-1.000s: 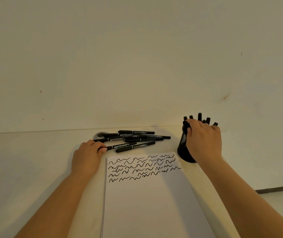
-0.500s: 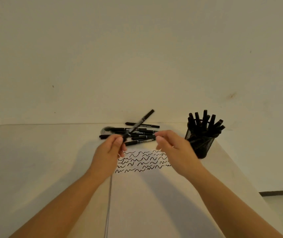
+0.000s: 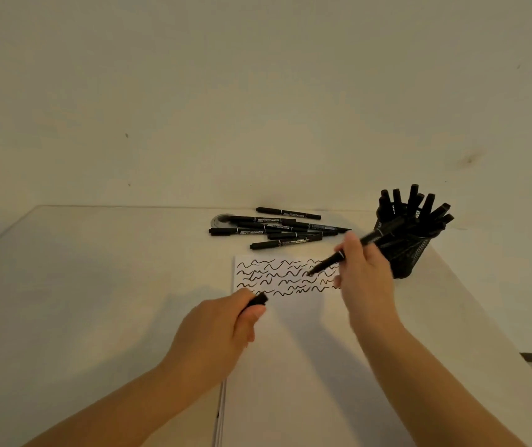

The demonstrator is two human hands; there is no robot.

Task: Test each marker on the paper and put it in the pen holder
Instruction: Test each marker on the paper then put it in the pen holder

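My right hand (image 3: 366, 275) grips an uncapped black marker (image 3: 332, 261) with its tip down over the squiggle rows at the top of the white paper (image 3: 290, 366). My left hand (image 3: 222, 330) holds the marker's black cap (image 3: 258, 300) at the paper's left edge. Several black markers (image 3: 277, 229) lie in a loose pile on the table behind the paper. The black mesh pen holder (image 3: 406, 253) stands to the right, behind my right hand, with several markers upright in it.
The pale table (image 3: 96, 285) meets a plain wall at the back. A roll of tape (image 3: 222, 219) lies at the left end of the marker pile. The table's right edge runs diagonally past the holder, with floor beyond.
The marker has passed from my left hand to my right and its cap has come off. My right hand has brought the tip down over the squiggles; my left has drawn back with the cap.
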